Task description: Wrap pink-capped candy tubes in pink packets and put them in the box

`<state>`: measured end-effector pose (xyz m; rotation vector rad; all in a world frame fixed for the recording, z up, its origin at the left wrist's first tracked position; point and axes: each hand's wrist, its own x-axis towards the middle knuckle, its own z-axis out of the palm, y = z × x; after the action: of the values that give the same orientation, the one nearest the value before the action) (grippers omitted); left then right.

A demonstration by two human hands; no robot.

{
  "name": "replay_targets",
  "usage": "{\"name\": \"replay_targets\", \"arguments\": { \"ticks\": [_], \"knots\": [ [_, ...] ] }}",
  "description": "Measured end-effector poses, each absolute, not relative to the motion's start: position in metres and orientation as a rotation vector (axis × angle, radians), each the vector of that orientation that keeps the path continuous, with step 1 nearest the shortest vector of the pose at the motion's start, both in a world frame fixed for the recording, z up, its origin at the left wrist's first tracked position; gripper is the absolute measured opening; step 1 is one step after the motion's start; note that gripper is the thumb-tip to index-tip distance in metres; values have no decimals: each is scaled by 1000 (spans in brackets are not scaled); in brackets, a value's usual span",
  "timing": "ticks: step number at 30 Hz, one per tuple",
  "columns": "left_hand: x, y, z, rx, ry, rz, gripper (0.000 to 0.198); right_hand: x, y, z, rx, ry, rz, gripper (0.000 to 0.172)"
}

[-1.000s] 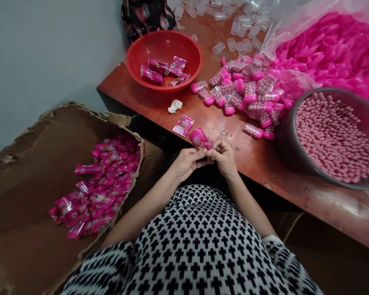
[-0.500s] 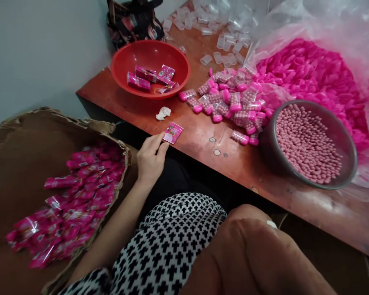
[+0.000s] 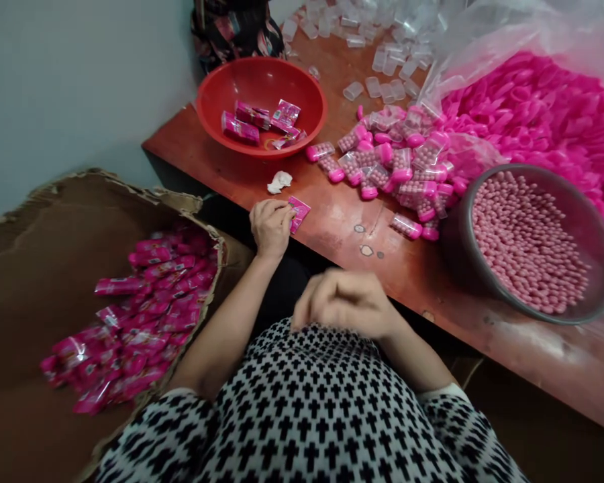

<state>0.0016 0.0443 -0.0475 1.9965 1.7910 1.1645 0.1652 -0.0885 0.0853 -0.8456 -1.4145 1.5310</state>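
My left hand [image 3: 270,225] rests at the near edge of the brown table [image 3: 332,235], fingers curled onto a flat pink sachet [image 3: 298,211] lying there. My right hand [image 3: 343,302] hovers close to my body over my patterned top, blurred by motion, fingers loosely bent with nothing visible in them. To my left, an open cardboard box [image 3: 55,221] holds several filled pink packets [image 3: 141,308].
A red bowl [image 3: 216,90] with a few pink packets stands at the table's far left. Capped vials of pink beads [image 3: 387,161] lie mid-table, empty clear vials [image 3: 382,47] behind them. A dark bowl [image 3: 458,215] of pink beads and a bag of pink caps [image 3: 533,107] are on the right. A crumpled white scrap [image 3: 280,181] lies nearby.
The packet both hands were holding is gone from them. My left hand reached to the flat sachet on the table edge and closed onto it. My right hand came back in front of my body.
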Motion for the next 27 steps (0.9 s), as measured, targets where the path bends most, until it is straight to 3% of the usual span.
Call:
{"name": "replay_targets", "arguments": {
  "ticks": [10, 19, 23, 27],
  "knots": [
    [-4, 44, -51, 2063, 1736, 1216, 22, 183, -42, 22, -1240, -1264, 1280, 30],
    [15, 31, -42, 1908, 1712, 1419, 19, 168, -22, -2, -1252, -1056, 1274, 32],
    [28, 15, -22, 1842, 1514, 1468, 21, 157, 1, -4, -1125, -816, 1280, 49],
    [32, 1, -6, 1433, 1371, 1390, 30, 163, 11, -3, -1102, -839, 1330, 45]
  ]
}}
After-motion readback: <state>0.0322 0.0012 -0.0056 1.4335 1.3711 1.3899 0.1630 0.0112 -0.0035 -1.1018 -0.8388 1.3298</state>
